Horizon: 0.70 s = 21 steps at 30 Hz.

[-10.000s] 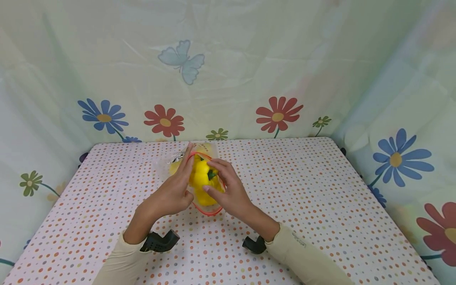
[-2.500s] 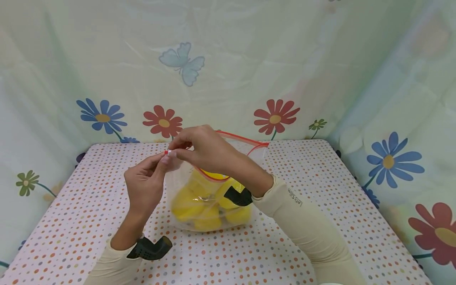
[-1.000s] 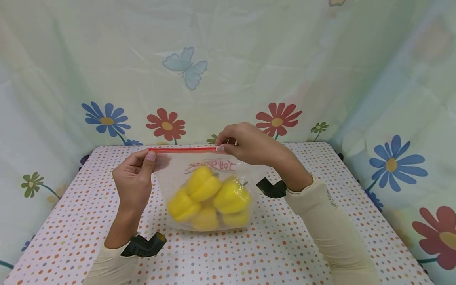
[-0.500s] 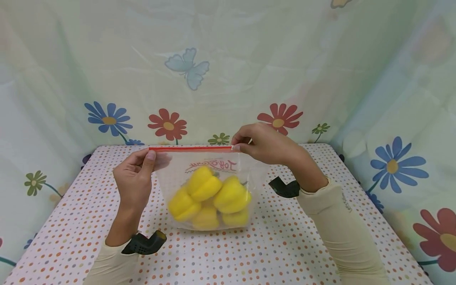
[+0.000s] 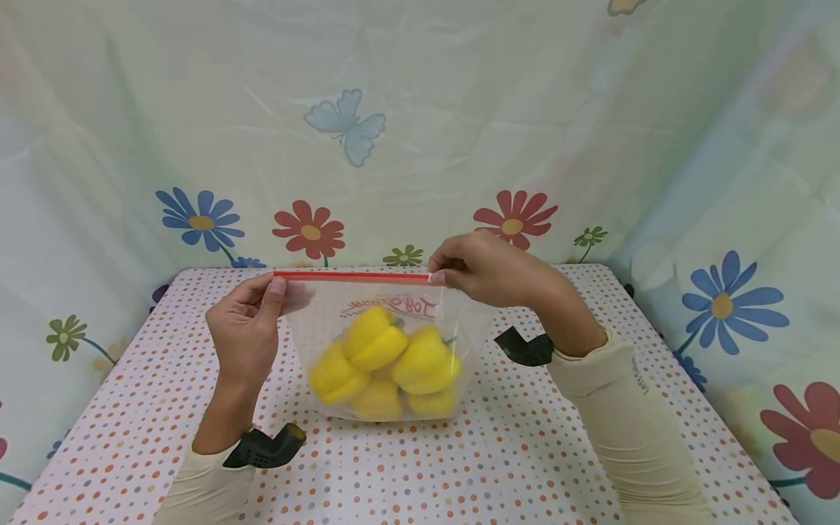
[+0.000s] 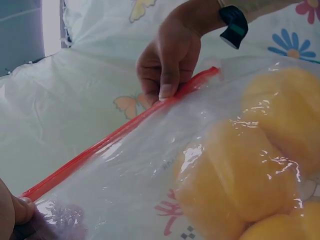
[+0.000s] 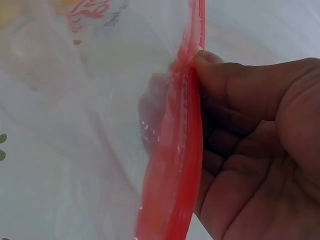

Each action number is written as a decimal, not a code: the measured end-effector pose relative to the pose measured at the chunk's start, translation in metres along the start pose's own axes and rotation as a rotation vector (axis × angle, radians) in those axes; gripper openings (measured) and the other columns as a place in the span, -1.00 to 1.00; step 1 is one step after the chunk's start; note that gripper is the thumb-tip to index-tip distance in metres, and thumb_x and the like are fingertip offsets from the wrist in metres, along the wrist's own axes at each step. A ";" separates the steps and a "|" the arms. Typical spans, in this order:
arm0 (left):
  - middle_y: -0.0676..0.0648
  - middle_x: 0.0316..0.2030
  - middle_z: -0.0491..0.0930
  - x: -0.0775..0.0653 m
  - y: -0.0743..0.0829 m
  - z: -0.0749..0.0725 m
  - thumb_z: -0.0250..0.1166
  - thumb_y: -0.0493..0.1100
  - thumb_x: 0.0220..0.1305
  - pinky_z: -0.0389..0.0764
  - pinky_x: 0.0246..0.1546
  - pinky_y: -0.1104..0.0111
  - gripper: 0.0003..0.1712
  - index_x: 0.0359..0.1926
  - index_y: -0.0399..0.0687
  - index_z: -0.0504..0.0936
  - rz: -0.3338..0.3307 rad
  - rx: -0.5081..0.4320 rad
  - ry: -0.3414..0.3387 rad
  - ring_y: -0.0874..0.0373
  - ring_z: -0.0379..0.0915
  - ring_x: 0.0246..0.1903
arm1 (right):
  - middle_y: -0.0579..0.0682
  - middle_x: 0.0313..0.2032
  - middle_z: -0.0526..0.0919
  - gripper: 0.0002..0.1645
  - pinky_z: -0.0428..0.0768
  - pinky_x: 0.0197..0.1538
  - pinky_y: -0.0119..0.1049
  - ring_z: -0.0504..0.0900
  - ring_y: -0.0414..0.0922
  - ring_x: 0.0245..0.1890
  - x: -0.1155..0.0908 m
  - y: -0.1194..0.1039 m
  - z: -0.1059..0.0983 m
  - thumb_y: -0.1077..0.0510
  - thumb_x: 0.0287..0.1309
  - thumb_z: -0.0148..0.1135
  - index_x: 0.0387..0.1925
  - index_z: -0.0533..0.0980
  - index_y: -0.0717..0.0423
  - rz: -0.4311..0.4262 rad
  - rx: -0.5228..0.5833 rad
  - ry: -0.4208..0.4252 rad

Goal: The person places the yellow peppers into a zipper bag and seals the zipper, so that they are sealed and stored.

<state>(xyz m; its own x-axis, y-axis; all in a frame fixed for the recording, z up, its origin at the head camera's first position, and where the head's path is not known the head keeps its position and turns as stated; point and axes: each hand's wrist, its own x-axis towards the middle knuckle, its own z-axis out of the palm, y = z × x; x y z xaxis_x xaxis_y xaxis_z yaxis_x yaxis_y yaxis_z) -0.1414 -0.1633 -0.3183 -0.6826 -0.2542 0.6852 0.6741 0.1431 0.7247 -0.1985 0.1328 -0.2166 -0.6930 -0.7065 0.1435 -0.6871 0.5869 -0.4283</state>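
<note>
A clear zip bag (image 5: 459,313) with a red zip strip (image 5: 348,276) stands upright, several yellow bell peppers (image 5: 374,337) inside. At the strip's left end, my left hand (image 5: 249,321) pinches the bag's top corner between thumb and fingers. Further right, my right hand (image 5: 492,270) pinches the strip at a small white slider (image 5: 431,278). Left of that slider the strip looks pressed together. In the right wrist view, the red strip (image 7: 187,150) parts into two layers below the thumb, and a fingertip shows blurred through the plastic.
A table (image 5: 407,474) with a dotted cover carries the bag. Behind and at both sides hangs a flower-printed curtain (image 5: 420,131). Dark camera mounts (image 5: 265,446) sit on both wrists, close over the table.
Ten seconds ago both hands were at a pepper in the bag's open mouth. Later they met at the left corner; my right hand then slid rightward along the strip. It has barely moved since half a second ago.
</note>
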 end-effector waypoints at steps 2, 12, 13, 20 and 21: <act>-0.19 -0.34 0.71 0.000 0.000 0.000 0.20 -0.40 0.31 0.62 -0.20 0.38 -0.75 -0.07 -0.54 0.60 0.008 0.038 0.005 0.15 0.69 -0.30 | -0.09 -0.48 0.54 -0.92 0.48 -0.37 -0.25 0.41 -0.15 -0.53 0.000 0.000 0.000 0.24 0.21 0.29 -0.25 0.62 0.17 0.003 -0.003 -0.007; -0.18 -0.34 0.71 -0.001 0.002 -0.002 0.20 -0.36 0.33 0.62 -0.17 0.34 -0.75 -0.06 -0.49 0.62 -0.068 -0.063 -0.025 0.11 0.70 -0.30 | -0.04 -0.40 0.57 -0.86 0.52 -0.30 -0.23 0.47 -0.10 -0.42 -0.005 0.005 0.007 0.25 0.22 0.28 -0.19 0.59 0.20 0.064 0.126 0.003; -0.18 -0.34 0.71 -0.001 0.002 -0.003 0.20 -0.36 0.33 0.62 -0.17 0.35 -0.74 -0.05 -0.48 0.62 -0.084 -0.080 -0.028 0.11 0.70 -0.30 | -0.03 -0.37 0.60 -0.85 0.54 -0.29 -0.23 0.49 -0.09 -0.39 -0.005 0.006 0.008 0.25 0.21 0.28 -0.18 0.60 0.20 0.067 0.156 0.013; -0.19 -0.31 0.71 -0.001 0.006 -0.005 0.19 -0.34 0.34 0.62 -0.17 0.33 -0.73 -0.03 -0.47 0.62 -0.105 -0.108 -0.023 0.08 0.69 -0.27 | -0.08 -0.28 0.66 -0.77 0.60 -0.24 -0.23 0.56 -0.11 -0.31 -0.007 0.005 0.017 0.24 0.18 0.32 -0.10 0.64 0.18 0.056 0.250 0.073; -0.19 -0.31 0.71 -0.001 0.006 -0.006 0.19 -0.35 0.34 0.62 -0.16 0.33 -0.73 -0.03 -0.47 0.62 -0.103 -0.111 -0.022 0.09 0.69 -0.27 | -0.08 -0.29 0.66 -0.77 0.60 -0.24 -0.23 0.56 -0.12 -0.32 -0.008 0.005 0.018 0.24 0.18 0.33 -0.11 0.64 0.18 0.050 0.252 0.080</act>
<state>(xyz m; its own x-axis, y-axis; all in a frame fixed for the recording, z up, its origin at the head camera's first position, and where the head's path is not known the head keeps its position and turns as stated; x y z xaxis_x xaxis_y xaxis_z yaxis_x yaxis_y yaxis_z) -0.1351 -0.1675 -0.3147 -0.7547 -0.2407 0.6103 0.6267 0.0106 0.7792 -0.1924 0.1337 -0.2362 -0.7467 -0.6398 0.1821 -0.5822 0.4962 -0.6441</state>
